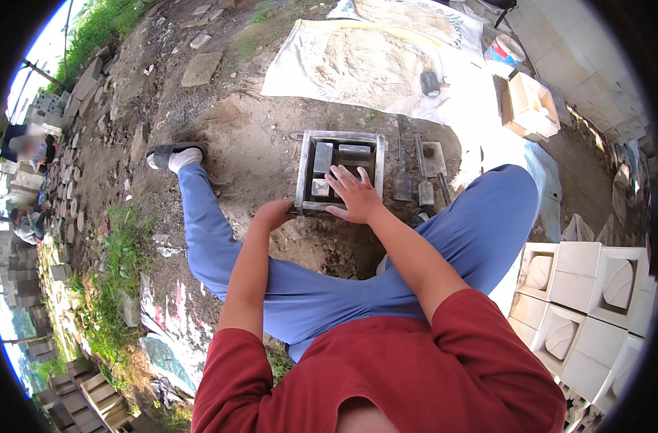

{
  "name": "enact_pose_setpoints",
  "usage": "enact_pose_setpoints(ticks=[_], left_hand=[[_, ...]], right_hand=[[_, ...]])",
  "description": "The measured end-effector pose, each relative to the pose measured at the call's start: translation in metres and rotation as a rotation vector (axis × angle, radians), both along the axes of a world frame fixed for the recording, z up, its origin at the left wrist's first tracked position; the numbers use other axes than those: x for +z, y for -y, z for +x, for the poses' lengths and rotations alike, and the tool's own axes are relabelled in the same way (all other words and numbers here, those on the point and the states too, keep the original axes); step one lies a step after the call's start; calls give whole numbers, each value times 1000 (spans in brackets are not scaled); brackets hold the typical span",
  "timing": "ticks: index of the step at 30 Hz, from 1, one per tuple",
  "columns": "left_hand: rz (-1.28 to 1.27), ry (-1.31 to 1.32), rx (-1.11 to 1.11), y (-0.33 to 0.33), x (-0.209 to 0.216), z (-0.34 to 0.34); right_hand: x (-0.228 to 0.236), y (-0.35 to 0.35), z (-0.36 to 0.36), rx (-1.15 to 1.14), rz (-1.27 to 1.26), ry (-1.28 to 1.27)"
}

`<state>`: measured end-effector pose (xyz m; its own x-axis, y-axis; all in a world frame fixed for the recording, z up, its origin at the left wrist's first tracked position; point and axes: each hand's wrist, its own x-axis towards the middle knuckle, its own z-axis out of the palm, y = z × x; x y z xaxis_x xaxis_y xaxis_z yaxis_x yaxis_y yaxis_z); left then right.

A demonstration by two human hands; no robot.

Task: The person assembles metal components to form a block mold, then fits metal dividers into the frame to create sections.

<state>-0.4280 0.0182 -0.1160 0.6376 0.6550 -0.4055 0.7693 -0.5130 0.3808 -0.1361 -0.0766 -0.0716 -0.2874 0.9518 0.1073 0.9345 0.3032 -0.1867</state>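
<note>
A square grey metal mould (pixel 381 155) lies on the dirt between my legs, with several dark rectangular blocks (pixel 324 157) set inside its walls. My left hand (pixel 274 214) is closed at the mould's near left corner; its fingertips are partly hidden. Spread fingers of my right hand (pixel 354 193) reach over the near right part of the mould, palm down, holding nothing. The thumb lies by the near wall, and the fingertips are above the inside blocks. Just right of the mould lie a flat-bladed tool (pixel 402 184) and a long-handled trowel-like tool (pixel 425 191).
White sacking with pale sandy powder (pixel 372 61) spreads beyond the mould, a dark-headed mallet (pixel 430 84) on it. A cardboard box (pixel 529 108) and a bucket (pixel 508 50) stand far right. Pale moulded blocks (pixel 578 314) are stacked near right. People (pixel 31 148) are far left.
</note>
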Motion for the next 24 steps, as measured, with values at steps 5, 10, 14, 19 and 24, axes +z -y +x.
enact_pose_setpoints(ticks=[5, 10, 14, 19, 24], left_hand=[[86, 45, -52, -4, 9, 11], [104, 17, -20, -3, 4, 1], [78, 58, -1, 0, -2, -2], [107, 116, 3, -1, -7, -4], [109, 151, 8, 1, -5, -4]], right_hand=[[-27, -17, 49, -647, 197, -116], [-30, -37, 57, -785, -44, -278], [-21, -56, 63, -779, -54, -206], [-18, -60, 68, -699, 18, -92], [-15, -35, 51, -637, 50, -47]])
